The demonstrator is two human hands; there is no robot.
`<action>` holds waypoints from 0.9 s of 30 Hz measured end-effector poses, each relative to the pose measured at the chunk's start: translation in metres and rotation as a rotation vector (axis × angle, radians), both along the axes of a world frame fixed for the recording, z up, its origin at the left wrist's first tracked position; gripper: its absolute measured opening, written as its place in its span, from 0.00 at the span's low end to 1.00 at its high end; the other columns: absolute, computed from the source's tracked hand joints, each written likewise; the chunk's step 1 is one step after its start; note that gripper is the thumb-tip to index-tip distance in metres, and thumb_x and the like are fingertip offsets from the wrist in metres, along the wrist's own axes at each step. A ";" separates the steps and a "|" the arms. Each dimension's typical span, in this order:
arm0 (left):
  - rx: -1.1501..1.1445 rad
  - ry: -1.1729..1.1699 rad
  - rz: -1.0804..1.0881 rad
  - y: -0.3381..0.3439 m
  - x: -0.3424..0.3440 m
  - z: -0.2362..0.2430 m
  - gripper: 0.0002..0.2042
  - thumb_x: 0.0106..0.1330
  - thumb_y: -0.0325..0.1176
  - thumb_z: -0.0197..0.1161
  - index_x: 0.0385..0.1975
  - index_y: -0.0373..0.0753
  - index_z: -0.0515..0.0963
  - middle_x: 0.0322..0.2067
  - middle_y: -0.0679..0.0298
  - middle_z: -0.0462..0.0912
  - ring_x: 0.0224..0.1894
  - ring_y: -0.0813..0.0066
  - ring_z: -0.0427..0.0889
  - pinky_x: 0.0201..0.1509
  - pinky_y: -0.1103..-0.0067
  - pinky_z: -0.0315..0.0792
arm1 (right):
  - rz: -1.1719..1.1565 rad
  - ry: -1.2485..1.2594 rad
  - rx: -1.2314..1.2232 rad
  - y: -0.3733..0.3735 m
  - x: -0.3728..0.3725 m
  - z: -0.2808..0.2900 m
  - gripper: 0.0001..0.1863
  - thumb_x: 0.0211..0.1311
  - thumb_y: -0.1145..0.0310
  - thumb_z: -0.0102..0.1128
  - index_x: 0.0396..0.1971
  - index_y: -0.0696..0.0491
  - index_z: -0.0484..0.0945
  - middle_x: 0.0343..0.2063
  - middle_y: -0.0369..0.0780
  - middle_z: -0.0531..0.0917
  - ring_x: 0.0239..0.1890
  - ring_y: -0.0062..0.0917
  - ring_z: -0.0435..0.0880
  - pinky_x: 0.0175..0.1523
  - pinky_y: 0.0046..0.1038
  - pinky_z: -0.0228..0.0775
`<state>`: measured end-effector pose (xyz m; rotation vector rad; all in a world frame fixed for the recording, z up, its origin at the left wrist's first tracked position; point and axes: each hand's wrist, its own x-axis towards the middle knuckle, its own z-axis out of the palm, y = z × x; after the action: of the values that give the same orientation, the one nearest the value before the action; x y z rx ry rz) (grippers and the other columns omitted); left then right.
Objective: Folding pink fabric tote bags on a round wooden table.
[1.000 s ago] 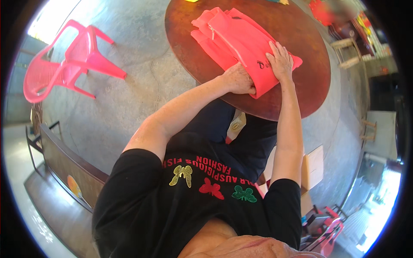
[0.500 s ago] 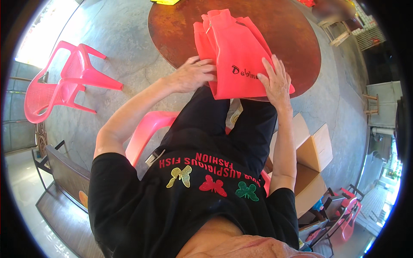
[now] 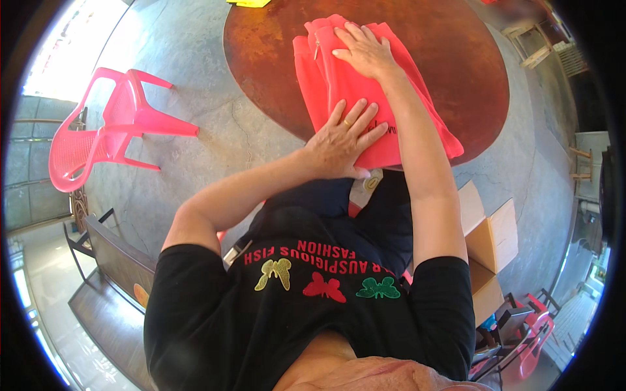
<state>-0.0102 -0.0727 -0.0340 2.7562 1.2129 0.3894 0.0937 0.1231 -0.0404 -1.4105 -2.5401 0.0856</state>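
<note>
A folded coral-red garment [image 3: 407,111] with a zipper and dark lettering lies near the front edge of the round brown table [image 3: 267,58]. My left hand [image 3: 345,138], a ring on one finger, rests on the near part of the cloth with its fingers spread and partly covers the lettering. Farther off, my right hand [image 3: 367,51] lies flat across the upper end of the garment, close to the zipper. Both palms press on the fabric from above, and neither hand grasps it.
A pink plastic chair [image 3: 120,124] stands on the concrete floor to the left. An open cardboard box [image 3: 493,236] is at my right side. Something yellow [image 3: 249,2] sits at the table's far edge. A dark wooden bench [image 3: 111,251] is at the lower left.
My right hand has gone from the garment's near right edge to its far end. My left hand has slid from the left edge onto the near part of the cloth.
</note>
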 end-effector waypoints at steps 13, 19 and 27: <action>-0.025 0.019 -0.043 0.010 -0.002 0.009 0.51 0.47 0.57 0.72 0.71 0.43 0.57 0.71 0.46 0.52 0.74 0.46 0.50 0.72 0.47 0.47 | -0.087 0.200 0.213 -0.001 0.006 -0.005 0.27 0.65 0.45 0.54 0.63 0.35 0.71 0.66 0.37 0.69 0.68 0.30 0.66 0.67 0.54 0.54; -0.041 0.058 -0.105 -0.003 -0.007 0.044 0.42 0.45 0.47 0.74 0.65 0.49 0.67 0.70 0.54 0.58 0.73 0.53 0.54 0.73 0.50 0.49 | -0.267 0.258 0.029 -0.031 0.055 0.010 0.30 0.65 0.47 0.54 0.66 0.37 0.67 0.69 0.42 0.65 0.70 0.37 0.62 0.68 0.56 0.52; -0.219 0.134 -0.059 -0.007 -0.026 0.066 0.35 0.46 0.47 0.76 0.59 0.51 0.73 0.64 0.61 0.67 0.68 0.58 0.61 0.70 0.51 0.52 | -0.158 0.106 0.082 -0.153 0.133 0.053 0.33 0.67 0.46 0.52 0.70 0.40 0.61 0.72 0.44 0.57 0.73 0.43 0.55 0.69 0.59 0.48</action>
<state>-0.0357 -0.0801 0.0321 2.6564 1.1236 0.0616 0.2272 -0.0296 0.0130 -1.5257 -2.3123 0.0283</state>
